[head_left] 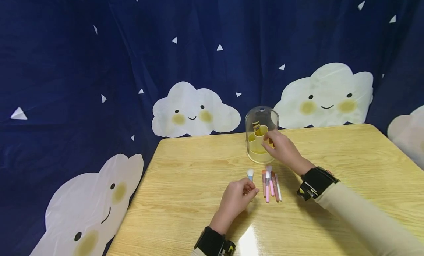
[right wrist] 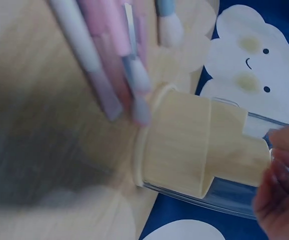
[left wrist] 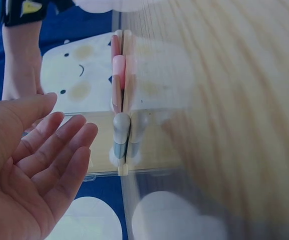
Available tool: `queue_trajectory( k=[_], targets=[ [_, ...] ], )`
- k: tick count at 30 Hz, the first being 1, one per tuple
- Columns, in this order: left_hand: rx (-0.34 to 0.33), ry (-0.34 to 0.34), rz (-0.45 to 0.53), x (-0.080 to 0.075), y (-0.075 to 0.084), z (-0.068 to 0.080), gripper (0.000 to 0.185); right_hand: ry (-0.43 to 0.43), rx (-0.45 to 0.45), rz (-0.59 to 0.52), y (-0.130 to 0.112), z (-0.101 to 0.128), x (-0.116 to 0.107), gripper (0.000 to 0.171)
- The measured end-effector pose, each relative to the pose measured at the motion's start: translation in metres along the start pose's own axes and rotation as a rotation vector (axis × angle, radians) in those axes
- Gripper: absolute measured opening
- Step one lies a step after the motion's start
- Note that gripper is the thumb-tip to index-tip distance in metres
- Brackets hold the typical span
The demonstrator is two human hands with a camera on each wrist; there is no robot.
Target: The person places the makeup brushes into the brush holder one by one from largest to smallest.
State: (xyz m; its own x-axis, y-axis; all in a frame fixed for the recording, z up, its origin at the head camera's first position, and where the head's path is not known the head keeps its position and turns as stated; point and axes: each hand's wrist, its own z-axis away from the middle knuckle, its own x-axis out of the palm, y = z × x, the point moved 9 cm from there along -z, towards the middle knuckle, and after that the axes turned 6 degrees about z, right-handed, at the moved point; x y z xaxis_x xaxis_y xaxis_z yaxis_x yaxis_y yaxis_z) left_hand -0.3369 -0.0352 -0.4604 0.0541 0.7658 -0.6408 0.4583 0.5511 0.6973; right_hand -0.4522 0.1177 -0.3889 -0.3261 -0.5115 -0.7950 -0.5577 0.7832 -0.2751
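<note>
A clear dome stands on the wooden table over a yellow holder. My right hand grips the dome's right side; in the right wrist view its fingers curl against the clear wall beside the yellow holder. Several pink and white brushes lie side by side in front of the dome. Left of them lies a small blue-handled brush with a white tip. My left hand is just below that brush. Seen from the left wrist, this hand has relaxed fingers beside the brush and holds nothing.
A dark blue curtain with white clouds hangs behind the table and to its left. The table's left edge runs close to my left hand. Bare wood lies to the right of the brushes.
</note>
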Motion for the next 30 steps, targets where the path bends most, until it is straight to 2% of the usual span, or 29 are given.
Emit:
queue_trajectory(
  k=[4,6,18,30],
  targets=[
    [-0.003,0.016,-0.007,-0.004,-0.002,-0.001,0.013,-0.151,-0.01,0.04,-0.003,0.01,0.02,0.013],
    [-0.001,0.014,-0.005,-0.005,-0.002,-0.002,0.013,-0.187,-0.017,0.06,-0.003,0.013,0.027,0.012],
    [-0.017,-0.017,-0.026,-0.001,-0.002,0.001,0.014,-0.209,-0.044,0.065,0.005,0.023,0.043,0.007],
    [-0.061,-0.024,-0.021,0.0,-0.006,0.0,0.014,-0.214,0.024,0.044,0.021,0.021,0.045,0.009]
  ],
)
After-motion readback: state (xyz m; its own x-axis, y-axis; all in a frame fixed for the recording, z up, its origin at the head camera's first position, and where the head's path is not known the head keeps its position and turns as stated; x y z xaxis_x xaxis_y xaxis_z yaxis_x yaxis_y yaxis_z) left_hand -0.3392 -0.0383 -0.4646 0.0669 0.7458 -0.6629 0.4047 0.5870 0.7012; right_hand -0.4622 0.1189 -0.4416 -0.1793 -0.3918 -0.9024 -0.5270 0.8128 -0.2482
